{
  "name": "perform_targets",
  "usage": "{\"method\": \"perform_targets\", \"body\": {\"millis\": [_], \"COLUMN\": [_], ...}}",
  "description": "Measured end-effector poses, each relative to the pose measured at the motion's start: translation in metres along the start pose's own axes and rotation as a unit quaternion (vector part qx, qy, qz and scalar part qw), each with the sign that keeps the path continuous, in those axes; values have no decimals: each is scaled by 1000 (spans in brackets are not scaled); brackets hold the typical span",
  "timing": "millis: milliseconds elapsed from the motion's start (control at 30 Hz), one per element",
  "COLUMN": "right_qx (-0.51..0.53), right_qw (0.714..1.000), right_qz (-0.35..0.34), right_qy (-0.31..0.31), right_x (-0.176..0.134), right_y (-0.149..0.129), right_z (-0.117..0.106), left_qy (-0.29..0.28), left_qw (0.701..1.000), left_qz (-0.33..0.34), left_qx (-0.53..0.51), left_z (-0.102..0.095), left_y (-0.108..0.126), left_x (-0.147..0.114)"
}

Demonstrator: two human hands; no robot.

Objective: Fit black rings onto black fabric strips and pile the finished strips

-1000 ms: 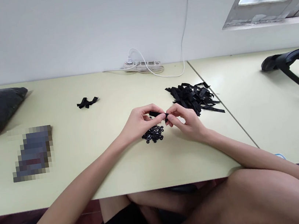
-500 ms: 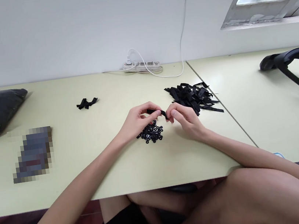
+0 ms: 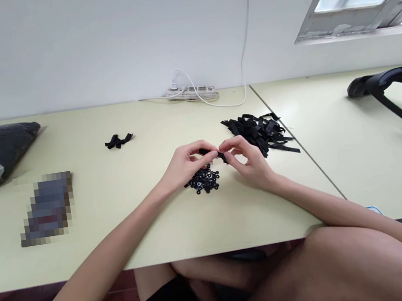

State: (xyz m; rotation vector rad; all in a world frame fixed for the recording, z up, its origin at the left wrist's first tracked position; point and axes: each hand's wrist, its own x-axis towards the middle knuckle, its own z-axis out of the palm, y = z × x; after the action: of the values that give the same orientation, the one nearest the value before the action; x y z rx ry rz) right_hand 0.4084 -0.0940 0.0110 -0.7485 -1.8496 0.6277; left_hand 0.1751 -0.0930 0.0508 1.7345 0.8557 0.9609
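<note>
Between my two hands is a short black fabric strip (image 3: 223, 158), pinched from both sides above the table. My left hand (image 3: 190, 162) grips it with thumb and fingers, and part of the strip shows behind the thumb. My right hand (image 3: 245, 159) closes thumb and fingertips on the strip's other end. Any small part held against the strip is hidden by the fingertips. Just below my left hand lies a pile of small round black snap fasteners (image 3: 204, 180), some with shiny centres. A heap of loose black strips (image 3: 258, 130) sits beyond my right hand.
A few black strips (image 3: 119, 141) lie apart at the left. Further left are a dark plastic bag (image 3: 6, 148) and a blurred-out flat object (image 3: 48, 209). A power strip (image 3: 193, 92) with a white cable stands by the wall; a black headset-like frame (image 3: 383, 90) is at right.
My right fingertips have shifted up and left along the strip, nearer my left fingers. My left hand keeps its grip. The whole view has moved slightly.
</note>
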Motion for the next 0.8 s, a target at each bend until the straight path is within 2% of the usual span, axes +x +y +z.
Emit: {"method": "perform_targets", "body": {"millis": [100, 300, 567, 800], "right_qx": [6, 50, 33, 26], "right_qw": [1000, 997, 999, 1000], "right_qz": [25, 48, 17, -4], "right_qy": [4, -28, -27, -13], "right_x": [1, 1, 1, 3], "right_y": [0, -1, -1, 0], "right_z": [0, 3, 2, 1], "left_qy": [0, 24, 34, 20], "left_qw": [1000, 998, 999, 999], "left_qz": [4, 21, 17, -4], "left_qx": [12, 48, -10, -40], "left_z": [-1, -2, 1, 0], "left_y": [-2, -3, -2, -1], "left_x": [0, 0, -2, -1]}}
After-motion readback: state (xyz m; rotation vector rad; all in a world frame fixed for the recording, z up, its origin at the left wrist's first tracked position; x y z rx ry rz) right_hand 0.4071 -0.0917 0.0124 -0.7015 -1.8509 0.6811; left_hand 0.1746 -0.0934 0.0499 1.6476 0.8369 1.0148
